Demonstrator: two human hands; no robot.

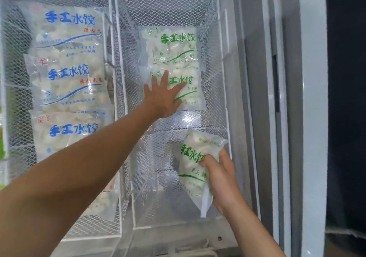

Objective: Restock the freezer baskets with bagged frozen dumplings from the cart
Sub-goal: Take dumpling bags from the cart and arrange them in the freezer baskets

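Two white wire-mesh freezer baskets sit side by side. In the right basket (pixel 221 90) lie two clear dumpling bags with green print, a far bag (pixel 174 45) and a nearer bag (pixel 190 92). My left hand (pixel 162 100) rests flat on the nearer bag, fingers spread. My right hand (pixel 221 179) grips a third green-print dumpling bag (pixel 195 161), tilted above the near part of the right basket. The left basket (pixel 8 90) holds several overlapping dumpling bags with blue print (pixel 69 72).
The freezer's grey frame and sliding lid rails (pixel 263 98) run along the right side of the basket. Beyond them at far right the area is dark. A green object (pixel 2 149) shows at the left edge. The cart is out of view.
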